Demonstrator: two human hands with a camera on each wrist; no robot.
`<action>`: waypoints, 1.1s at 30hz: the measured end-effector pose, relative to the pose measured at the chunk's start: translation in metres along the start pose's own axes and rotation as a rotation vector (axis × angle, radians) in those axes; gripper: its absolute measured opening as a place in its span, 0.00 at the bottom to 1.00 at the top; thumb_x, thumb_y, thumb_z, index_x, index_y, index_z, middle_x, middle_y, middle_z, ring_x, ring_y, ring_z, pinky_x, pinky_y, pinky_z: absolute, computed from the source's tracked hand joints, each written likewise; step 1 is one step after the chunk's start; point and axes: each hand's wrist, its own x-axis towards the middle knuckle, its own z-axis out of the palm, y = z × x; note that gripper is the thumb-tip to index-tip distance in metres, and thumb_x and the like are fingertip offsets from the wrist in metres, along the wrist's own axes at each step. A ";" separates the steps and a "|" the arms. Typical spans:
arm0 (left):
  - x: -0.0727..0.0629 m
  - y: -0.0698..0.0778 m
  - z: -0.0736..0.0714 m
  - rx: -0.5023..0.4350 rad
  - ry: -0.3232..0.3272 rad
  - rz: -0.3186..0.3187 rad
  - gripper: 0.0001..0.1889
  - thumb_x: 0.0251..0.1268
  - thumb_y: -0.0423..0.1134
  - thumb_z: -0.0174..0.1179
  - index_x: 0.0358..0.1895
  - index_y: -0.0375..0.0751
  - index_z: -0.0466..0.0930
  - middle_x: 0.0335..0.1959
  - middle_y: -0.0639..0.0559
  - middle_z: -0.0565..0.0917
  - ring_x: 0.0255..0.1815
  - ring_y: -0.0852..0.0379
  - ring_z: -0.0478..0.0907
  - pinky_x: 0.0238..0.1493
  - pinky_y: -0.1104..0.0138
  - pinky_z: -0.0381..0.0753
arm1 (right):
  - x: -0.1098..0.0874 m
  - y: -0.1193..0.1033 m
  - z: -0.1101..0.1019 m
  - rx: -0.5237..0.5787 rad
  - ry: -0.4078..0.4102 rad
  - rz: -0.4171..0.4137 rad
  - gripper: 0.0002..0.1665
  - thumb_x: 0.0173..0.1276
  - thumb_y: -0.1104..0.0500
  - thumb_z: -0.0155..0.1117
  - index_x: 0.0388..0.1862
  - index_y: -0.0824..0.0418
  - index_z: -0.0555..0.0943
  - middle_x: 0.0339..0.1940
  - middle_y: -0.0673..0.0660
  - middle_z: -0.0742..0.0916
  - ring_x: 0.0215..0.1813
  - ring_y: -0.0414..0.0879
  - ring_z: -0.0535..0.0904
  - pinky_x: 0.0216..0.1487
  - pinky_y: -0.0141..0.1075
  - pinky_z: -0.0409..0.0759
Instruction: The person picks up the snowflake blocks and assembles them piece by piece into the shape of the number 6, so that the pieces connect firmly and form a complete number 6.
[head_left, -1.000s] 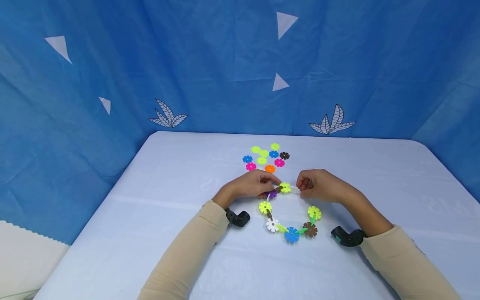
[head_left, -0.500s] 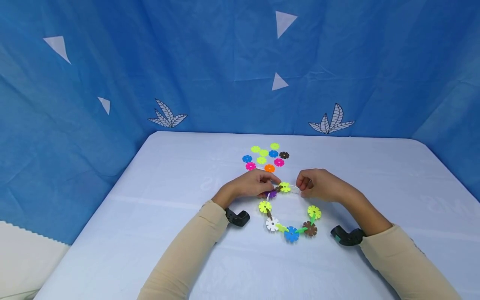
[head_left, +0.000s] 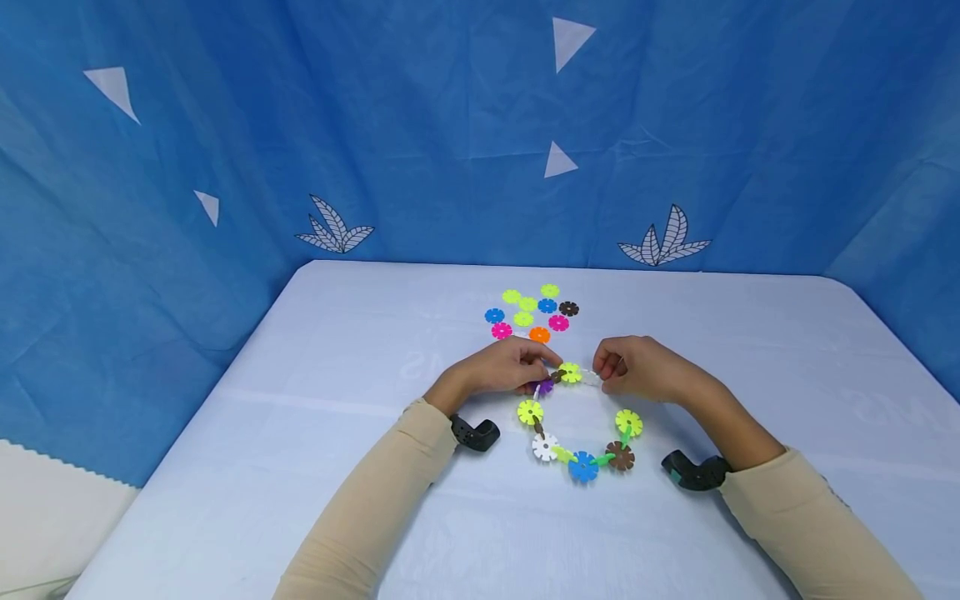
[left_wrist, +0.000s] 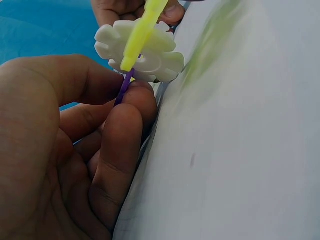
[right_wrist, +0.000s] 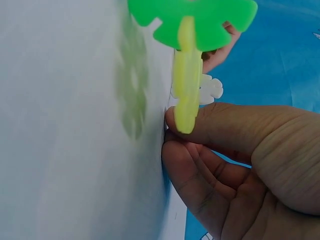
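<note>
Purple plastic sits between the thumb and fingers of the left hand (head_left: pixel 498 367), which pinches a purple disc (left_wrist: pixel 123 90) in a chain (head_left: pixel 545 447) of notched, coloured discs. To the right, the right hand (head_left: pixel 649 371) has its thumb and forefinger closed on the edge of the far white disc (head_left: pixel 591 378), at the chain's far end. Just left of that link is a far yellow disc (head_left: pixel 570 372). The chain bends on the white cloth (head_left: pixel 360 350) into an unclosed ring between the forearms, with a blue disc (head_left: pixel 583 467) at its nearest point. Its other end, a right yellow disc (head_left: pixel 629 423), lies nearer and to the right, apart from the far white disc. Beyond the left hand lie loose discs (head_left: pixel 528 304): 4 yellow, 2 blue, 2 pink, 1 orange and 1 dark are visible. Past the cloth's far edge hangs a blue curtain (head_left: pixel 465 108) with white triangles and leaves.
</note>
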 end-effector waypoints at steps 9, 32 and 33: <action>-0.001 0.004 -0.001 0.012 -0.012 0.007 0.14 0.75 0.37 0.56 0.58 0.46 0.85 0.28 0.48 0.79 0.26 0.55 0.75 0.36 0.65 0.79 | -0.007 0.003 -0.010 -0.043 -0.018 0.057 0.08 0.66 0.62 0.72 0.42 0.58 0.82 0.33 0.52 0.82 0.38 0.49 0.76 0.38 0.39 0.78; -0.002 0.005 -0.002 0.032 -0.010 -0.018 0.13 0.77 0.43 0.57 0.57 0.49 0.85 0.40 0.53 0.85 0.28 0.55 0.76 0.37 0.65 0.80 | 0.074 0.011 -0.052 -0.145 -0.018 0.041 0.28 0.74 0.59 0.63 0.72 0.60 0.73 0.57 0.66 0.81 0.53 0.58 0.78 0.52 0.51 0.81; -0.002 0.005 -0.001 0.029 -0.012 -0.016 0.13 0.77 0.43 0.57 0.57 0.48 0.85 0.40 0.53 0.85 0.28 0.55 0.76 0.37 0.65 0.80 | 0.079 0.010 -0.051 -0.167 -0.032 0.051 0.29 0.74 0.59 0.63 0.73 0.59 0.73 0.56 0.66 0.81 0.53 0.58 0.78 0.52 0.51 0.81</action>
